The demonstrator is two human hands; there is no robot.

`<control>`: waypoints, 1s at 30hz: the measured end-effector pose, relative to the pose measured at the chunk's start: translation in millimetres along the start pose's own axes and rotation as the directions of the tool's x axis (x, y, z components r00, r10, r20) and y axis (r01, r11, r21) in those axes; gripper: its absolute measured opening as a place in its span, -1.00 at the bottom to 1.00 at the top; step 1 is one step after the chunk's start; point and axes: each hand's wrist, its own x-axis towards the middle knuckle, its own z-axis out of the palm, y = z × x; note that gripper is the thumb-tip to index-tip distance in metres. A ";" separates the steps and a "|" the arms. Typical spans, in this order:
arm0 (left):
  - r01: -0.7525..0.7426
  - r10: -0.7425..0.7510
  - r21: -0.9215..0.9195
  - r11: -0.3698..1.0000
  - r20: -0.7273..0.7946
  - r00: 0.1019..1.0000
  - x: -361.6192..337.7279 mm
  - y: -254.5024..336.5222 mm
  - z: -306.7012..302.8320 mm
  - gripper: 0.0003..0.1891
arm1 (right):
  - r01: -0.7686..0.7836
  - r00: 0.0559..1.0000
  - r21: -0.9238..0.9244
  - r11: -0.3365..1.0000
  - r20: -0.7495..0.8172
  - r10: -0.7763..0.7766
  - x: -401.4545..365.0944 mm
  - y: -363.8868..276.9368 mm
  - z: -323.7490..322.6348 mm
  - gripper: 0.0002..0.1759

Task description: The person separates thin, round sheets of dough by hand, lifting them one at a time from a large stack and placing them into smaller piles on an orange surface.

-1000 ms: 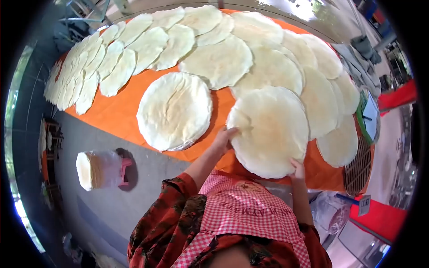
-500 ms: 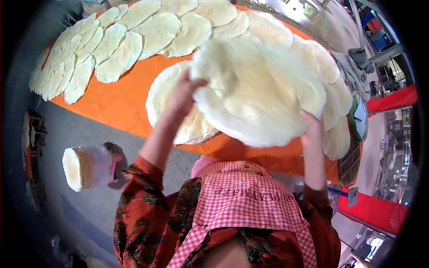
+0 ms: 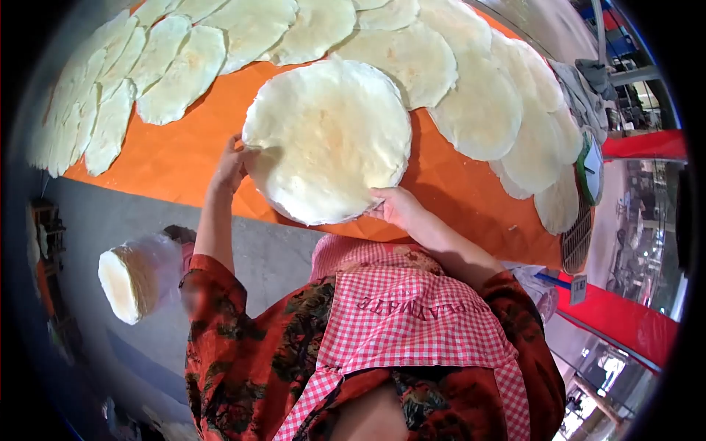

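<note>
A large round, pale flatbread (image 3: 327,132) lies on a pile of similar rounds near the front of the table. My left hand (image 3: 234,166) pinches its left edge, thumb over the top. Closer to me, my right hand (image 3: 398,209) grips the lower right edge, with its fingers partly hidden beneath the rim. How many rounds lie under the top one cannot be made out.
Overlapping flatbreads (image 3: 250,29) line the far and left sides of the orange-covered table (image 3: 176,165), and more (image 3: 478,110) lie at the right. A plastic-wrapped stack of rounds (image 3: 132,283) stands at floor level, left. A green-rimmed item (image 3: 590,169) sits at the right edge.
The flatbread, held up and blurred before, has moved left and down onto the pile. Both hands have travelled left with it, still at its edges.
</note>
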 end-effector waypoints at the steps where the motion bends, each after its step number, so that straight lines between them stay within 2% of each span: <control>1: -0.030 0.031 0.037 0.999 -0.015 0.999 4.3 -3.7 -0.8 -0.35 | -0.002 1.000 -0.007 1.000 0.012 0.002 -2.3 -1.6 0.5 -0.58; 4: -0.099 0.104 0.090 0.991 -0.045 0.994 18.7 -11.1 -3.1 -0.32 | 0.051 0.998 -0.080 0.995 0.047 -0.047 -23.7 -8.9 23.8 -0.59; 6: -0.106 0.111 0.103 0.989 -0.041 0.993 24.8 -15.0 -8.0 -0.32 | 0.016 0.995 -0.021 1.000 0.096 -0.014 -29.6 -7.5 30.1 -0.58; 7: -0.093 0.100 0.120 0.988 -0.054 0.994 20.8 -11.0 -5.6 -0.33 | -0.007 0.996 -0.074 0.997 0.085 0.013 -24.8 -5.3 24.8 -0.57; 9: -0.166 0.201 0.262 0.951 -0.110 0.974 24.1 -15.8 -2.7 -0.33 | -0.052 0.996 -0.184 0.982 0.059 0.064 -23.5 -4.8 18.8 -0.59; 10: -0.192 0.248 0.333 0.923 -0.135 0.959 22.4 -18.8 -1.1 -0.33 | -0.074 0.992 -0.327 0.942 0.073 0.104 -31.7 -14.9 17.6 -0.60; 12: -0.268 0.347 0.333 0.904 -0.204 0.915 14.7 -25.5 -2.9 -0.36 | -0.105 0.979 -0.587 0.803 0.079 0.186 -57.5 -39.1 13.0 -0.59; 13: -0.287 0.380 0.334 0.898 -0.261 0.887 13.1 -33.2 -5.6 -0.37 | -0.052 0.998 -0.671 0.740 -0.059 0.017 -68.0 -46.7 12.0 -0.55; 14: -0.306 0.411 0.332 0.892 -0.320 0.854 13.2 -42.4 -8.2 -0.37 | -0.013 0.955 -0.761 0.649 -0.201 -0.216 -48.9 -51.6 -8.3 -0.57; 15: -0.332 0.409 0.265 0.905 -0.333 0.850 17.4 -57.6 -13.2 -0.38 | 0.088 0.855 -0.847 0.525 -0.206 -0.475 -36.8 -63.7 -20.9 -0.59; 16: -0.353 0.403 0.199 0.914 -0.345 0.848 18.8 -69.4 -17.3 -0.37 | 0.377 0.659 -0.831 0.410 -0.071 -0.749 -7.7 -71.1 -47.6 -0.60; 17: -0.373 0.424 0.206 0.904 -0.333 0.842 8.1 -67.4 -6.0 -0.36 | 0.520 0.425 -0.830 0.200 0.048 -0.904 4.9 -87.0 -47.5 -0.60; 18: -0.421 0.415 0.051 0.906 -0.316 0.854 2.6 -67.4 4.5 -0.33 | 0.550 0.358 -0.826 0.124 0.099 -0.928 23.1 -105.4 -49.0 -0.58; 19: -0.422 0.417 0.058 0.905 -0.323 0.849 3.5 -70.4 9.1 -0.33 | 0.540 0.357 -0.834 0.111 0.108 -0.928 39.5 -121.7 -43.3 -0.51; 21: -0.434 0.431 0.075 0.898 -0.350 0.832 6.5 -77.4 11.8 -0.33 | 0.465 0.369 -0.885 -0.029 0.223 -0.902 54.1 -161.1 -11.5 -0.44; 24: -0.463 0.467 0.109 0.880 -0.384 0.797 4.6 -86.8 13.5 -0.36 | 0.400 0.404 -0.913 -0.073 0.247 -0.880 79.2 -198.1 28.3 -0.45; 26: -0.493 0.498 0.126 0.861 -0.411 0.764 5.0 -97.8 18.7 -0.36 | 0.376 0.576 -0.925 0.050 0.191 -0.795 122.1 -207.8 21.5 -0.39; 27: -0.468 0.508 0.200 0.861 -0.402 0.762 0.6 -95.2 25.6 -0.37 | 0.353 0.658 -0.929 0.107 0.165 -0.735 138.9 -209.4 20.5 -0.35; 28: -0.472 0.519 0.218 0.855 -0.395 0.758 -0.6 -95.8 26.6 -0.36 | 0.288 0.702 -0.957 -0.033 0.235 -0.672 117.8 -193.5 34.9 -0.31; 30: -0.476 0.535 0.246 0.845 -0.382 0.753 0.0 -95.4 30.5 -0.36 | 0.138 0.734 -0.990 -0.036 0.127 -0.668 93.0 -182.5 52.0 -0.33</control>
